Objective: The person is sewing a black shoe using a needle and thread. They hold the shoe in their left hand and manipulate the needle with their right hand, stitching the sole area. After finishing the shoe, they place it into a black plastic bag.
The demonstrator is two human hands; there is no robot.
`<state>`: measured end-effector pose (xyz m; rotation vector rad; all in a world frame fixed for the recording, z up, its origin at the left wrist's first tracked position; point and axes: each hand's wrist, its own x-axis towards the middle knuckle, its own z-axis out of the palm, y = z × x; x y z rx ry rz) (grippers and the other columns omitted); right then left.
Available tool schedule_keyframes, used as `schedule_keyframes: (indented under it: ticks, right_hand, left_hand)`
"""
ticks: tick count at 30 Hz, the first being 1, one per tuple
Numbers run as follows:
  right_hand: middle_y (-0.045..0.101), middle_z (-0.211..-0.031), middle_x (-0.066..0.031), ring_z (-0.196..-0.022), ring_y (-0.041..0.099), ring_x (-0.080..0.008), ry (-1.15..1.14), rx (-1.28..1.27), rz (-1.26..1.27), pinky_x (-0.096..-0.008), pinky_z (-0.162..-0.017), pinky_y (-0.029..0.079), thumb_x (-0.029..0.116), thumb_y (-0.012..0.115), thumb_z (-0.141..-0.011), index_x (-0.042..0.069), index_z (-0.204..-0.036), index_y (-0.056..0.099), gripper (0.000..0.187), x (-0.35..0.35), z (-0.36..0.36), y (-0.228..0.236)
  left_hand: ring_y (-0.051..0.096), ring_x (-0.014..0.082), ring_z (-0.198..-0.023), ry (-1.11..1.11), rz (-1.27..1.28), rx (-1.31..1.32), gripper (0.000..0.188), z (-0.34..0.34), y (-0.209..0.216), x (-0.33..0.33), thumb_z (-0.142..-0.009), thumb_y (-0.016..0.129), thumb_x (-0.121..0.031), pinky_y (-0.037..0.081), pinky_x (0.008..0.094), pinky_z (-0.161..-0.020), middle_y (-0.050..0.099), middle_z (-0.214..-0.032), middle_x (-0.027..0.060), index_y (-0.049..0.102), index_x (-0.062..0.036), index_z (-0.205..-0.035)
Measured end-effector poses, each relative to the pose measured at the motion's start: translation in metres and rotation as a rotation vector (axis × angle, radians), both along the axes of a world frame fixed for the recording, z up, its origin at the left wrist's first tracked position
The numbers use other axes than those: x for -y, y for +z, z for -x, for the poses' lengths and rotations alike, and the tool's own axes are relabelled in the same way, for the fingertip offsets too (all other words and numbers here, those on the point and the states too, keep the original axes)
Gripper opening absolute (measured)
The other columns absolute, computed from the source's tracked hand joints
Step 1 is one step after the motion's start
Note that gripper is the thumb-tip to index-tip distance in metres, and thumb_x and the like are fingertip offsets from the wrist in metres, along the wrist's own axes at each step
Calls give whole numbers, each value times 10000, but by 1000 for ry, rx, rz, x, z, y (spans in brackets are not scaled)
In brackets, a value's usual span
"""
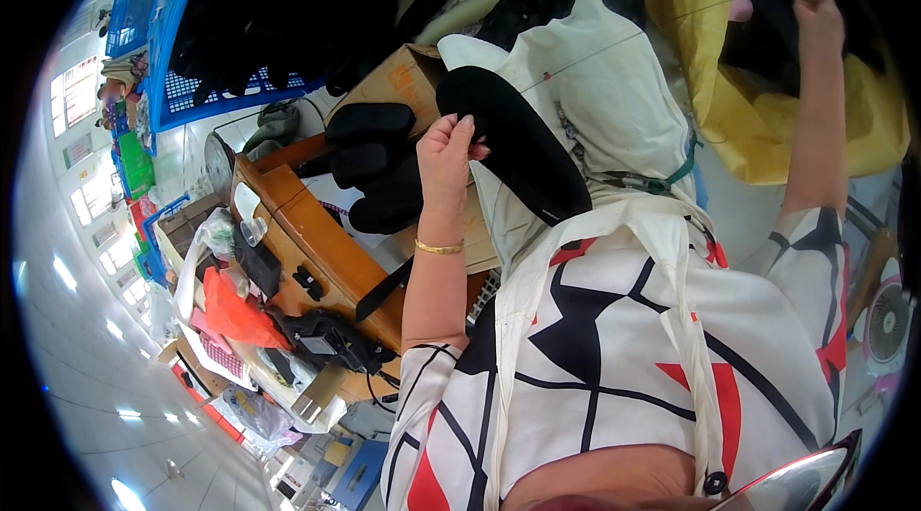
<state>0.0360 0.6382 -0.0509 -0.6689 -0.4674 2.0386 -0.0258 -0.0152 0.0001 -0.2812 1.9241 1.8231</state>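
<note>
My left hand (446,161), with a gold bracelet on the wrist, grips the edge of a long black insole (523,146) and holds it in front of my white apron (614,89). My right hand (817,12) is stretched far out to the upper right, at the dark opening of a yellow plastic bag (715,41). Its fingers lie against dark contents, and whether it holds anything is hidden. A small pink thing (741,4) shows just left of that hand.
A stack of black insoles (379,166) lies beside a cardboard box (398,79) on a wooden bench (317,242). A blue crate (182,41) holds dark items. An orange bag (235,309), a black device (326,338) and a fan (887,319) are nearby.
</note>
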Motion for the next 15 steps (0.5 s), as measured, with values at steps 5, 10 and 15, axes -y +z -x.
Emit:
schedule_keyframes:
  ticks: [5,10,15]
  right_hand:
    - [576,-833,-106,-799,586,-197,236,440,-544,-426,-966,509,-7,506,-920,-24,-945,578,79,162,44,26]
    - [590,-953,-47,-879,572,-152,992,534,-1335,-289,-856,459,48,565,-911,68,-1172,615,267,345,43,28]
    - [581,-831,-96,-810,619,-292,1074,287,-2016,-372,-723,515,108,636,-851,63,-1021,662,178,406,48,16]
  left_hand:
    - [569,86,-543,-6,78,-85,121,-2,1,-2,-922,638,-138,501,223,-569,618,-745,13,639,-20,-947]
    - [591,151,-704,-262,743,-822,189,-7,28,-15,-874,634,-68,496,278,-638,598,-830,31,659,-53,-1061]
    - [600,251,-837,-516,1034,-1128,327,-12,29,-7,-773,667,-57,514,335,-691,593,-947,77,669,-83,-1099]
